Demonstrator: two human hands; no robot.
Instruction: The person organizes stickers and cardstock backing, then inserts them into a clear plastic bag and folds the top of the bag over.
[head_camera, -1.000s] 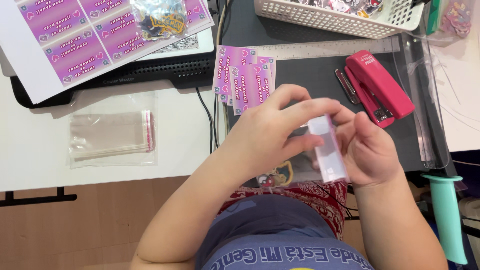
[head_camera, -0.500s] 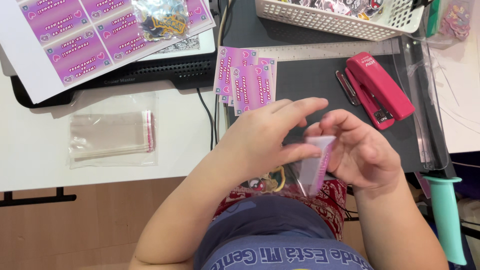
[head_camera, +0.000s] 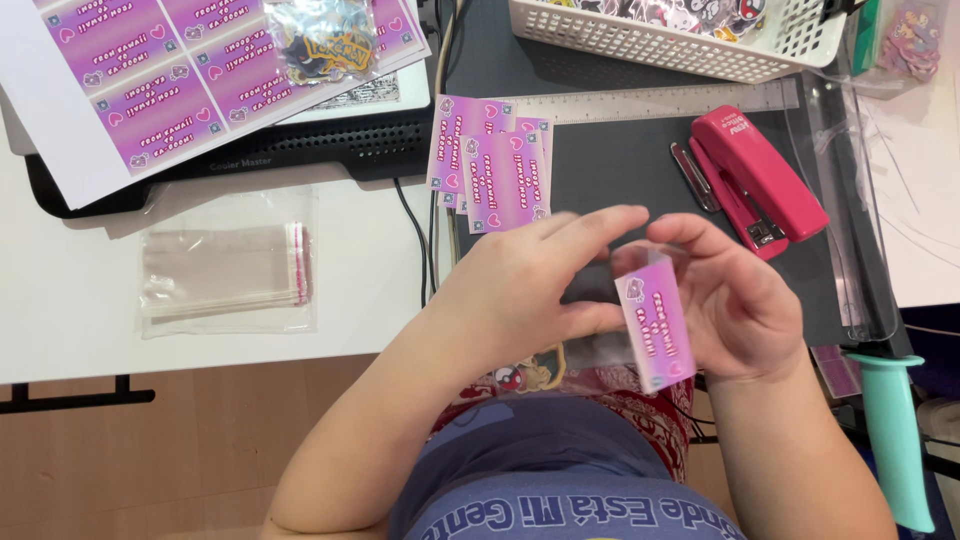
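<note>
White bench (head_camera: 60, 320) fills the left of the frame, a dark cutting mat (head_camera: 620, 170) the centre and right; I sit close, lap at the bottom edge.

Both hands meet at mid-frame over the mat's near edge. My left hand (head_camera: 520, 285) comes in from the lower left, fingers stretched flat and together, thumb under, touching the pink-purple card (head_camera: 655, 322) and what looks like a clear sleeve (head_camera: 600, 350) behind it; hard to tell where the sleeve ends. My right hand (head_camera: 735, 310) is curled around the card's right side, fingers closed on its top edge and palm backing it, so the card stands tilted toward me, print facing the camera. Held up off the bench like this I can see both faces line up, probably why it's not lying flat.

More of the same cards sit fanned in a small stack (head_camera: 490, 165) at upper centre, just beyond my left fingers, close for grabbing. A pile of clear bags (head_camera: 225, 275) lies at left centre, well apart from the hands. Uncut sheets of the pink labels (head_camera: 160, 80) rest at upper left on a black tray-like stand (head_camera: 300, 150), with a bagged sticker pack (head_camera: 320, 40) on top. Pink stapler (head_camera: 760, 185) lies right of centre on the mat, near my right hand. Metal ruler (head_camera: 660, 100) runs along the mat's far edge, white basket (head_camera: 680, 40) above it. Teal handle (head_camera: 890, 440) at lower right.
</note>
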